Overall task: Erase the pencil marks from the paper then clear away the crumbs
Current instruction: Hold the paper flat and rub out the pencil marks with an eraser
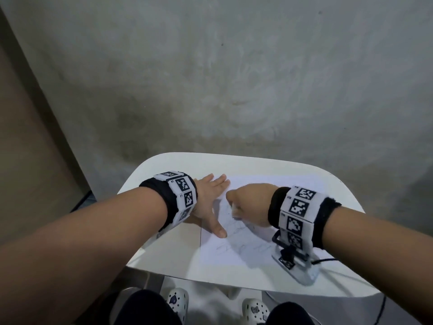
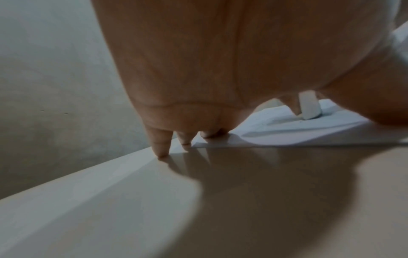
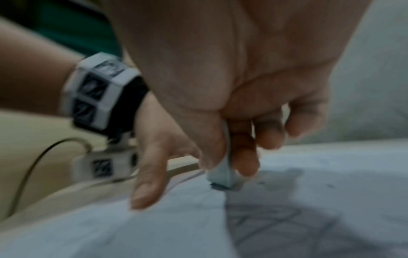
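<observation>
A white sheet of paper (image 1: 236,252) with faint pencil scribbles (image 1: 243,240) lies on a small white table (image 1: 164,249). My left hand (image 1: 210,202) lies flat with straight fingers on the paper's left edge, thumb spread toward me. My right hand (image 1: 248,205) pinches a white eraser (image 3: 220,174) between thumb and fingers, its lower end on the paper by a dark mark. In the left wrist view the eraser (image 2: 309,106) stands upright on the paper (image 2: 287,132) beyond my left fingertips (image 2: 162,148). A few dark crumbs dot the sheet near the eraser.
The table stands against a grey concrete wall (image 1: 234,78). A wrist camera mount (image 1: 293,259) with a thin cable hangs under my right wrist, low over the table's near right part. My knees and white shoes (image 1: 178,299) show below the table's near edge.
</observation>
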`<state>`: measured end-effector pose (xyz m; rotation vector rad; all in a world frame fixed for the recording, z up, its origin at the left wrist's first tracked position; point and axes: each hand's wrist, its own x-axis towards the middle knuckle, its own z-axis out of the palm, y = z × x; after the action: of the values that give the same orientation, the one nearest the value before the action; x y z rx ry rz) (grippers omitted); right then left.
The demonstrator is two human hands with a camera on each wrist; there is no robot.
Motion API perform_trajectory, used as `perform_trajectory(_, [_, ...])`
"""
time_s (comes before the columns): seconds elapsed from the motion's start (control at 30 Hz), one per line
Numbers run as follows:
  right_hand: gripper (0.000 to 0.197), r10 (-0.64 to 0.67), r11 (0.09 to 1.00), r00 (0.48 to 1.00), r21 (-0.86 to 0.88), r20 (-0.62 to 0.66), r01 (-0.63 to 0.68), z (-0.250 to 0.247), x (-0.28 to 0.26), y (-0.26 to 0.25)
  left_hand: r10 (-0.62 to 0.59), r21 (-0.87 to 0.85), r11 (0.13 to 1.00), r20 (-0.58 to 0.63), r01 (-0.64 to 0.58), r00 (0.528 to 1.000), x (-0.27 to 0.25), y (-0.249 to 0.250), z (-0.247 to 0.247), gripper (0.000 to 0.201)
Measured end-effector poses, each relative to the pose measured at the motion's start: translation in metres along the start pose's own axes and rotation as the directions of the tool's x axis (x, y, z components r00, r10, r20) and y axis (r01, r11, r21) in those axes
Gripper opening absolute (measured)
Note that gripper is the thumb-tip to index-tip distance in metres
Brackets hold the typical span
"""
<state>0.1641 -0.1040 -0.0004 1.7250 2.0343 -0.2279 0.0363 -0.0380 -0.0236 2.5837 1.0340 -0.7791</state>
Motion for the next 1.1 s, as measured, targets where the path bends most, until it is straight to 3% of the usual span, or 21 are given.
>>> perform_trajectory(0.13, [0.020,0.138,0.989,0.988,-0.049,-0.063,-0.141,-0.009,0.009,0.019,-0.008,0.005,1.000,0.008,0.008,1.000,0.000,-0.002,0.001,0.131])
perform_trajectory(0.27, [0.021,-0.011,0.999,1.000,-0.032,-0.005,0.011,-0.001,0.004,0.000,0.001,-0.003,1.000,-0.002,-0.001,1.000,0.001,-0.003,0.002,0.132])
perform_trajectory(0.4, [0.019,0.143,0.989,0.988,-0.036,-0.065,-0.145,-0.012,0.009,0.021,-0.017,0.004,1.000,0.003,0.017,1.000,0.001,-0.002,0.002,0.131])
perform_trajectory(0.5, [0.023,-0.015,0.998,1.000,-0.067,0.008,0.016,-0.003,0.005,-0.006,-0.003,-0.003,1.000,-0.007,0.003,1.000,0.003,-0.002,0.002,0.133])
perform_trajectory(0.6, [0.025,0.077,0.997,0.997,0.000,-0.030,-0.077,-0.011,0.009,0.006,-0.011,-0.004,1.000,-0.002,0.011,1.000,0.003,-0.003,0.002,0.132])
perform_trajectory(0.67, [0.026,0.128,0.990,0.990,-0.048,-0.051,-0.131,-0.015,0.009,0.010,-0.022,-0.011,1.000,0.003,0.022,1.000,0.002,-0.002,0.002,0.132])
perform_trajectory(0.77, [0.031,0.003,0.999,1.000,-0.042,0.014,-0.003,-0.008,0.005,-0.008,-0.010,-0.024,1.000,-0.015,0.009,1.000,0.001,-0.001,0.001,0.132])
perform_trajectory(0.9, [0.023,0.120,0.993,0.993,-0.018,-0.003,-0.120,-0.021,0.012,0.013,-0.025,0.005,1.000,0.004,0.025,1.000,0.000,0.001,0.000,0.131])
perform_trajectory(1.0, [0.013,0.066,0.993,0.996,-0.100,0.061,-0.060,-0.016,0.010,-0.008,-0.031,-0.024,0.999,-0.010,0.031,0.999,-0.003,0.003,0.000,0.131])
perform_trajectory(1.1, [0.031,0.048,0.999,0.999,0.008,0.018,-0.048,-0.013,0.016,-0.002,-0.027,-0.027,0.999,-0.004,0.027,1.000,-0.001,0.001,0.000,0.132])
